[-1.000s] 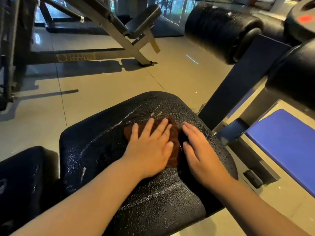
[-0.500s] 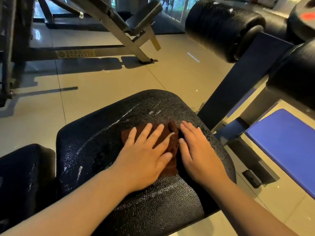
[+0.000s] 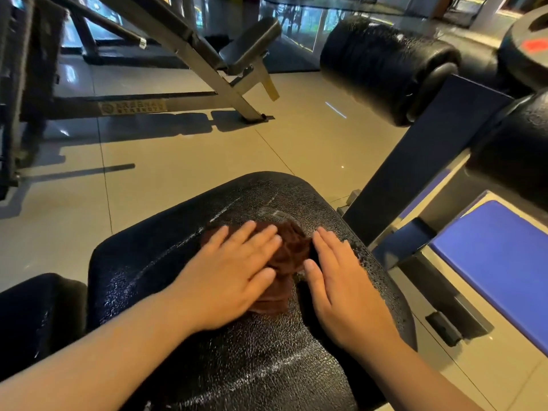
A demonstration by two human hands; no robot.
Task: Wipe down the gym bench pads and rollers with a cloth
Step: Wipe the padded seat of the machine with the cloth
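You have one brown cloth (image 3: pixel 292 253), bunched up and lying near the middle of the black bench pad (image 3: pixel 166 271), a little towards its far end. Your left hand (image 3: pixel 225 280) lies flat on the cloth with all its fingers straight and slightly spread, pressing it onto the pad and covering its left half. Your right hand (image 3: pixel 344 286) lies flat on the bare pad just beside the cloth's right edge, fingers straight and close together, holding nothing. The pad's cracked surface shines with wet streaks and droplets around both hands.

A second black pad (image 3: pixel 35 315) sits just to the left of this one. Two black rollers show on the right: one roller (image 3: pixel 382 63) high up, and a nearer roller (image 3: pixel 519 149) below it at the frame's edge. One weight plate (image 3: pixel 530 46) with a red mark is in the top right corner. One blue pad (image 3: pixel 498 262) sits low on the right. One other bench (image 3: pixel 252 43) stands farther off on the tiled floor (image 3: pixel 178 161).
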